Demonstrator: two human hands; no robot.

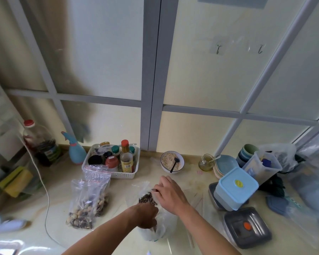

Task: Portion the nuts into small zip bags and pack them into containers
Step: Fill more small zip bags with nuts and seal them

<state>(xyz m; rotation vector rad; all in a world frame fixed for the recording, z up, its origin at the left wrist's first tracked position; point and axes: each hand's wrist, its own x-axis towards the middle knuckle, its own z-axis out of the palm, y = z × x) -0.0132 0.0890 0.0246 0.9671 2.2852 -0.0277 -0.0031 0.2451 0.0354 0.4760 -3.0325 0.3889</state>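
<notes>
A clear plastic bag (162, 227) of dark striped seeds (147, 198) lies on the counter in front of me. My left hand (145, 216) reaches down into its open mouth with curled fingers; what they hold is hidden. My right hand (168, 194) pinches the bag's far rim and holds it open. To the left lie two small zip bags (87, 203) with red seal strips, filled with mixed nuts and seeds. A light blue lidded container (236, 188) is stacked on a steel one at the right, and a grey-lidded steel container (247, 227) sits nearer me.
A white basket (125, 174) of sauce bottles stands at the back, with a bowl of oats and spoon (172, 161) beside it. A blue spray bottle (76, 150), an oil jug (41, 142), a small jar (206, 162), stacked plates and cups (226, 163) line the wall. A white cable (44, 184) crosses the left counter.
</notes>
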